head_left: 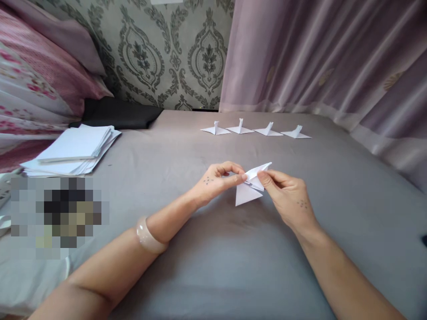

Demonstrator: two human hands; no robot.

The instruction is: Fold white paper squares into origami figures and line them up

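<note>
A folded white paper figure [248, 194] is held up between my two hands, above the grey cloth. Its lower flap is a pointed triangle, and a narrow folded strip slants up to the right. My left hand [222, 180] pinches its left side between thumb and fingers. On the other side my right hand [288, 193] grips the upper right part, thumb on the near face. The fingertips behind the paper are hidden. Beyond my hands, several folded paper figures [240, 128] stand in a row, each with flat pointed wings and an upright piece.
A stack of white paper sheets [75, 144] lies at the left, before a black folded item [120, 113]. Grey cloth [207, 266] covers the surface. Purple curtains [300, 53] hang at the right, pink floral fabric [36, 75] at the left. A blurred patch hides something at lower left.
</note>
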